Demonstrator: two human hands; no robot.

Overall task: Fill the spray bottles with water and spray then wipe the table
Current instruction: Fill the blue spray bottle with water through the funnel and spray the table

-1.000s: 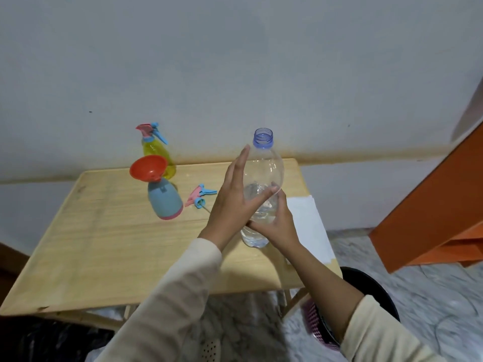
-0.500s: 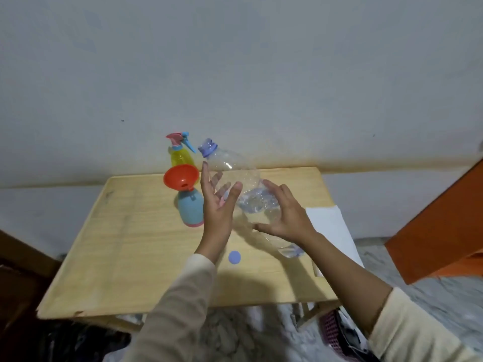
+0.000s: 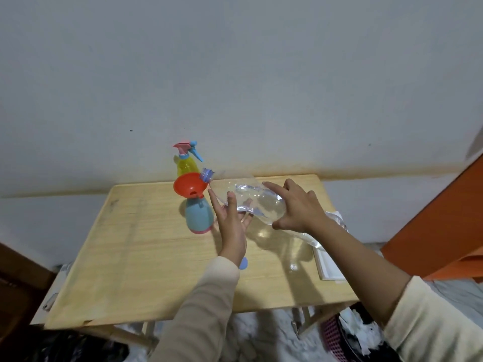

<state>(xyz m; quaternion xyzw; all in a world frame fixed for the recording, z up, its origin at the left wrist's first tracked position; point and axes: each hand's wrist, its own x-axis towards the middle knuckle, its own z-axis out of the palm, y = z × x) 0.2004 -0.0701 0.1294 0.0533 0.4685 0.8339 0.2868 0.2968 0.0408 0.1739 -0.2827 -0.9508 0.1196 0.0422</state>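
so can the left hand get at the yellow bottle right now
Probably not easily: the left hand is propping the tilted water bottle, and the funnel on the blue bottle stands between it and the yellow bottle.

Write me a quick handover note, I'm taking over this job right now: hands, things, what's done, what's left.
Left hand: open, fingers straight, propping the water bottle from below.
Right hand: grips the bottle's body.
Bottle uncapped, tipped, mouth at the red funnel seated in the blue spray bottle. Yellow spray bottle behind, trigger head on. Cap on the table.
Done: funnel placed, bottle tipped to pour; flow not visible.
Left: finish filling, close up, spray, wipe.
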